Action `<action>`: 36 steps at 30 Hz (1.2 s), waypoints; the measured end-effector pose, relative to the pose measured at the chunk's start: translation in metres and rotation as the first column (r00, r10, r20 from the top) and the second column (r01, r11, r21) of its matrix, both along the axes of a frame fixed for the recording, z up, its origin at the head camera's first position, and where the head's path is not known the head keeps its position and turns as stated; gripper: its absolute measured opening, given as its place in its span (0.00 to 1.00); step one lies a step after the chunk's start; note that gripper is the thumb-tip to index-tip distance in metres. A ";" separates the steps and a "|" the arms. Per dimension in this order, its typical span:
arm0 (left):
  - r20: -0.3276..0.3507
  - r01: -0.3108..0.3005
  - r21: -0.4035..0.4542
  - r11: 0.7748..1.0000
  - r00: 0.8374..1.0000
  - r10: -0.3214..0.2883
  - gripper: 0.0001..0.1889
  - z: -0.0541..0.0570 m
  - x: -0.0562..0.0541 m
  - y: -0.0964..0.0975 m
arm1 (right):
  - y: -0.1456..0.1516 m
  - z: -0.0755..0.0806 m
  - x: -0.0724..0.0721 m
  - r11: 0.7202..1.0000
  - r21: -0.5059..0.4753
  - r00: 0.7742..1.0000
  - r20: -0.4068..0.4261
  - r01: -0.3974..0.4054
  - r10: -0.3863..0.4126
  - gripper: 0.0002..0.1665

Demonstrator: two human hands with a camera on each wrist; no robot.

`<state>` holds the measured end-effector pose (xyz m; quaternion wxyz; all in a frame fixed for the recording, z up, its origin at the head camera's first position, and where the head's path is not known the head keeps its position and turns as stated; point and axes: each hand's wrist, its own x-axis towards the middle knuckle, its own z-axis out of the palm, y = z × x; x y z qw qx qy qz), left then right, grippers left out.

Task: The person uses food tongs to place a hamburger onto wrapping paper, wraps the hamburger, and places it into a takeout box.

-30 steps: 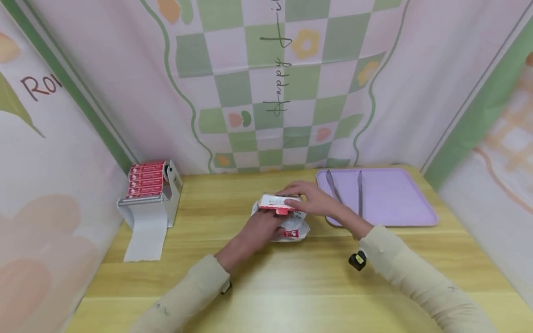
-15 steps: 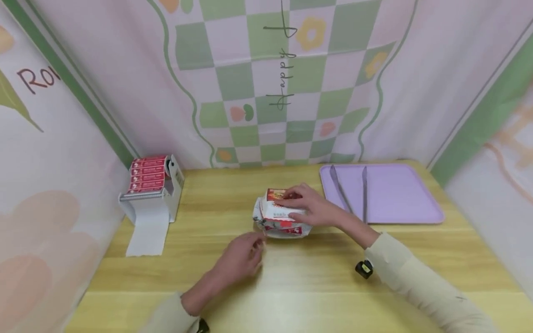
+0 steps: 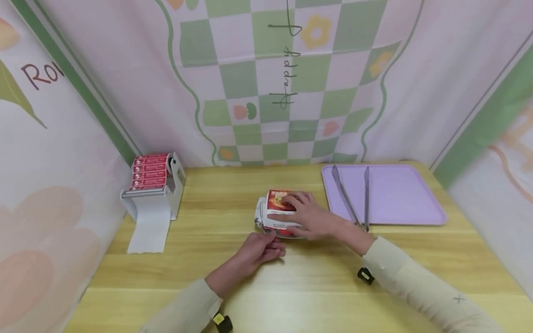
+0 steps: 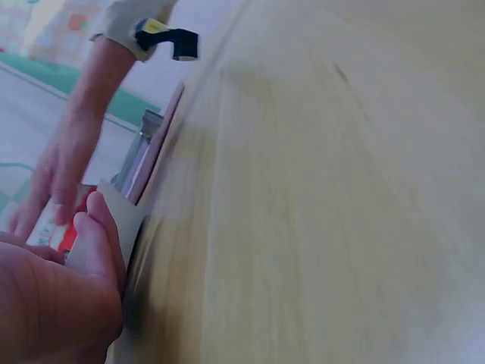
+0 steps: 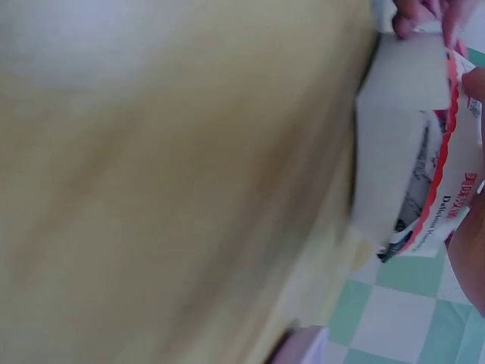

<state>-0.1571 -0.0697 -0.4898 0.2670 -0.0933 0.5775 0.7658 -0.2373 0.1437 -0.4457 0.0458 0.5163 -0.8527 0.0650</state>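
A paper burger box [image 3: 275, 202] with an orange food picture on its lid stands mid-table. Crumpled printed wrapping paper [image 3: 260, 213] sticks out on its left. My right hand [image 3: 312, 216] rests over the lid from the right, fingers spread and mostly straight. At the near left corner, my left hand [image 3: 257, 252] pinches the box's front edge, with its fingers along the outside of the white base. Between the lid's red scalloped rim and the white base [image 5: 386, 152], the right wrist view shows a gap with wrapping paper inside.
A label dispenser [image 3: 175, 185] with a roll of red labels stands at the back left, its blank strip hanging over the table [image 3: 333, 296]. At the back right lies a lilac tray [image 3: 399, 196], with metal tongs [image 3: 343, 194] spread across its left part.
My left hand has come out from under the lid, drawn back, then returned to the front edge. My right hand has lowered the lid over the wrapped contents.
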 end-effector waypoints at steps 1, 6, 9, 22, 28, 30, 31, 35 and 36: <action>0.004 -0.012 0.014 1.000 1.000 0.012 0.20 0.000 0.000 0.001 | 0.000 -0.001 0.001 1.000 0.021 1.000 0.011 0.008 -0.008 0.31; 0.031 -0.027 0.074 0.997 0.999 0.024 0.19 0.001 0.000 0.008 | -0.001 -0.006 0.004 0.997 0.064 0.998 0.039 0.052 -0.055 0.30; 0.023 -0.026 0.092 0.995 0.999 0.024 0.19 0.003 0.000 0.013 | -0.001 -0.006 0.004 0.996 0.056 0.997 0.025 0.065 -0.066 0.29; 0.023 -0.072 0.128 0.989 0.997 0.070 0.19 0.005 0.002 0.020 | -0.003 -0.002 0.005 0.996 0.067 0.998 -0.009 0.067 -0.066 0.30; 0.026 -0.084 0.142 0.986 0.996 0.081 0.20 0.003 0.002 0.020 | -0.004 -0.001 0.006 0.995 0.070 0.998 0.015 0.067 -0.068 0.29; 0.024 -0.088 0.158 0.984 0.996 0.085 0.20 0.004 0.002 0.020 | -0.004 -0.001 0.006 0.995 0.074 0.997 0.022 0.072 -0.074 0.28; 0.023 -0.089 0.166 0.982 0.996 0.086 0.21 0.005 0.002 0.019 | -0.003 -0.001 0.006 0.994 0.077 0.997 0.024 0.075 -0.077 0.28; 0.019 -0.086 0.177 0.981 0.996 0.084 0.22 0.005 0.002 0.019 | -0.002 -0.003 0.006 0.994 0.084 0.997 0.024 0.076 -0.078 0.28; 0.018 -0.083 0.172 0.982 0.997 0.081 0.22 0.005 0.002 0.019 | -0.002 -0.004 0.006 0.994 0.083 0.997 0.024 0.074 -0.077 0.28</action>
